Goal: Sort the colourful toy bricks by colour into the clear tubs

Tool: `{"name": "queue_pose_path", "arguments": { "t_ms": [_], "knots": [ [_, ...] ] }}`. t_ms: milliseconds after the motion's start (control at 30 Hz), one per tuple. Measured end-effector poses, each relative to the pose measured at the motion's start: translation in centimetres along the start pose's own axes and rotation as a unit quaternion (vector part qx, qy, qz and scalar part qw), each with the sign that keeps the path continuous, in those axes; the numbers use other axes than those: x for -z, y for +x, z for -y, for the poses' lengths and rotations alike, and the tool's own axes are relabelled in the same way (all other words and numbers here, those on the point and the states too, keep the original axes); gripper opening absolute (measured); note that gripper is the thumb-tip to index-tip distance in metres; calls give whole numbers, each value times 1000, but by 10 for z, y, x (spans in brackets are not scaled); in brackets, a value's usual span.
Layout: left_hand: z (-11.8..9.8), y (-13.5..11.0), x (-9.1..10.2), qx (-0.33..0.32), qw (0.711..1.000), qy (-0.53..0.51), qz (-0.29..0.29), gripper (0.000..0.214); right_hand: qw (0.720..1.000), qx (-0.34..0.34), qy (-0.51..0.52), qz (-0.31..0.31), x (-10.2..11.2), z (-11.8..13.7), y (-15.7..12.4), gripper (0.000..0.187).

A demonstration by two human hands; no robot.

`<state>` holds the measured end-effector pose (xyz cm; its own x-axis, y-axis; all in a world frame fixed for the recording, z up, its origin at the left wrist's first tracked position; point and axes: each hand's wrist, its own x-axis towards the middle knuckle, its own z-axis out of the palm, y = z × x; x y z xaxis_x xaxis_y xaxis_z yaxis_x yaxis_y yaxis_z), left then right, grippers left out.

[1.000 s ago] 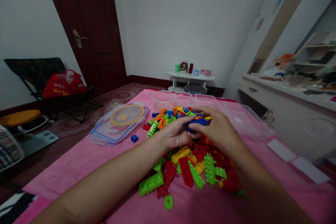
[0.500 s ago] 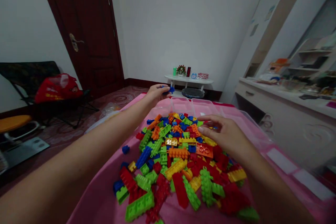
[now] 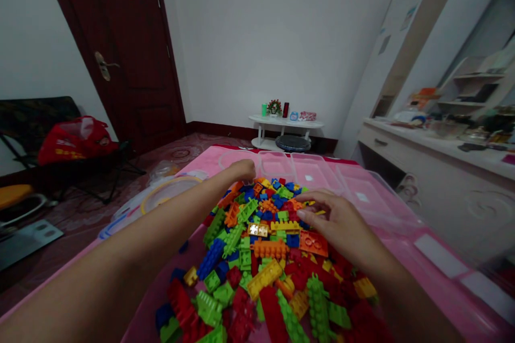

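Observation:
A broad heap of toy building bricks (image 3: pixel 269 249) in red, green, blue, yellow and orange lies before me on a pink surface. My left hand (image 3: pixel 243 170) is curled at the heap's far left edge, beside a clear plastic box; its fingertips are hidden, so I cannot make out what is in them. Over the right side of the heap hovers my right hand (image 3: pixel 332 220), thumb and fingers apart. Nearest to it are an orange-red brick (image 3: pixel 314 243) and small yellow bricks partly hidden under the fingers.
Clear plastic boxes (image 3: pixel 316 171) line the far side of the pink cloth (image 3: pixel 203 161). A round lid with a yellow rim (image 3: pixel 171 193) lies at the left. Beyond stands a low white table (image 3: pixel 287 121); to the right is a white cabinet (image 3: pixel 426 166).
My left hand has come down and back from above the far boxes, and the blue brick in it no longer shows. My right hand has barely moved. The view has shifted slightly.

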<state>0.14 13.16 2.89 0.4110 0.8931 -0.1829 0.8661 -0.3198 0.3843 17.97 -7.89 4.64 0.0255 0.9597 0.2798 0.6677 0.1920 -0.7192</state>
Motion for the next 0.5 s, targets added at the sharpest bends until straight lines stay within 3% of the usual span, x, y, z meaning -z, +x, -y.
{"name": "queue_pose_path", "arguments": {
  "t_ms": [100,233,400,500],
  "knots": [
    [6,2,2,-16,998,-14,55,21,1000,4,-11,-2,-1,-3,2,25],
    [11,6,1,-28,996,-16,78,27,1000,-1,-19,-7,-2,-7,4,24],
    [9,3,-2,-38,997,18,58,26,999,-8,-35,-30,5,-4,5,24],
    [3,-10,2,-45,997,68,6,23,997,-8,-56,-47,15,-3,4,24]
  ]
}}
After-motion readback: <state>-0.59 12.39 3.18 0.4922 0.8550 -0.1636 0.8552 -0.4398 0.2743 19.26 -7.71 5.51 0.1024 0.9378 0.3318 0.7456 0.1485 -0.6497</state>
